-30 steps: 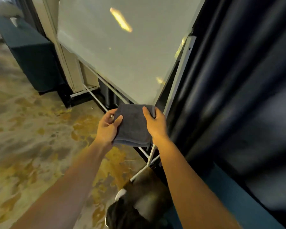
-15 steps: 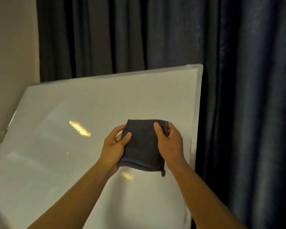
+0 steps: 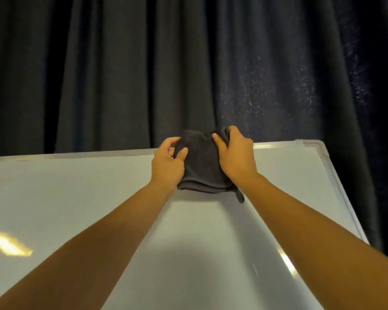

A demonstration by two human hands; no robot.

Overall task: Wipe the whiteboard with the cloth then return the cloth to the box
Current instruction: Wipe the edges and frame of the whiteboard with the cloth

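Hands grip a folded dark grey cloth (image 3: 201, 166) between them at the upper edge of a whiteboard (image 3: 76, 198). Left hand (image 3: 168, 163): fingers curled over the cloth's left side, thumb pressed on its front face, so the hand is clamped on the fabric. Right hand (image 3: 235, 156): closed on the cloth's right side, thumb across the upper front, fingers wrapped round the top corner. The cloth lies doubled, two stacked hems showing along its lower edge just below both hands; a small tag or loose corner hangs under the right wrist. Whether the cloth presses against the board or is held just off it cannot be told. Both bare forearms run from the bottom corners of the view inward to the hands. Beneath and around the hands spreads the pale whiteboard, its metal frame (image 3: 336, 177) passing just behind the cloth and turning down to the right of the right hand. A bright reflected glare (image 3: 8, 243) lies on the board well to the left of the left forearm. Behind the hands, above the board, hangs a dark pleated curtain (image 3: 143, 63).
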